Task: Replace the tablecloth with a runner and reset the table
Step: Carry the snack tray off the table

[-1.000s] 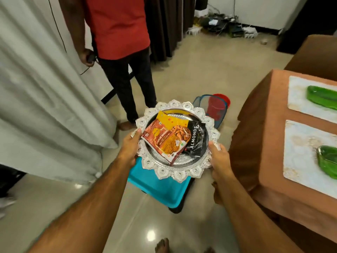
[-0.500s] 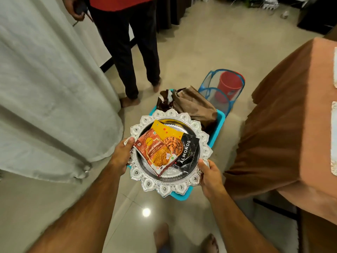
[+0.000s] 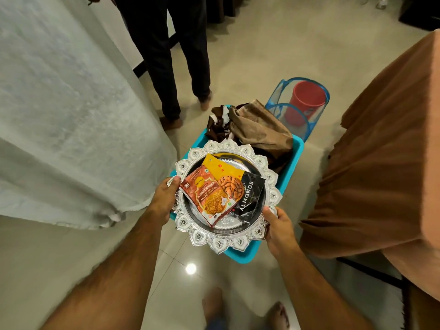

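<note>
I hold an ornate silver tray [image 3: 238,241] level over a blue plastic tub [image 3: 294,160]. My left hand [image 3: 164,200] grips its left rim and my right hand [image 3: 277,226] grips its lower right rim. On the tray lie a red snack packet [image 3: 208,201], a yellow packet [image 3: 223,169] under it and a black almonds packet [image 3: 247,198]. Crumpled brown cloth [image 3: 257,127] fills the tub's far end. The table at the right wears a brown tablecloth [image 3: 371,167].
A person in dark trousers [image 3: 166,58] stands barefoot just beyond the tub. A blue mesh hamper [image 3: 283,108] with a red bucket [image 3: 307,101] lies on the floor by the table corner. A white curtain [image 3: 59,103] hangs at the left. My bare feet show below.
My view has tipped further down and the table top with its placemats has gone out of sight. The tray stays in both hands, now above the tub of cloth.
</note>
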### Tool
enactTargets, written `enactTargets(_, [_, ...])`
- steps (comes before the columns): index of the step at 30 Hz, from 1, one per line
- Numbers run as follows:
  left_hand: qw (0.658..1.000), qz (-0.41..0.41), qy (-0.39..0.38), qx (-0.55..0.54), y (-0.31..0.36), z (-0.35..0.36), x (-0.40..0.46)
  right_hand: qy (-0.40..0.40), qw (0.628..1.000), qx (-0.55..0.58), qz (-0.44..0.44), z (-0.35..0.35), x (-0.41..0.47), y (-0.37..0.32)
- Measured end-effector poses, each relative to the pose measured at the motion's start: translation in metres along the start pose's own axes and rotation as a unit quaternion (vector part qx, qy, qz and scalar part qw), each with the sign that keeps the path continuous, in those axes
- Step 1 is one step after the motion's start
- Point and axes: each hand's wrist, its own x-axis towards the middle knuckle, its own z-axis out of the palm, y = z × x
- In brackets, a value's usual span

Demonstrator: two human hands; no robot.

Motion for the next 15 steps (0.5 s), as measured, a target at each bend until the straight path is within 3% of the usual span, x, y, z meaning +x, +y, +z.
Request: enactTargets(15, [0.999,-0.031,0.026,0.027,-0.0072,-0.0034,0.0074,0.025,1.0,0.012,-0.006,0.0072,0.0101,0.0096])
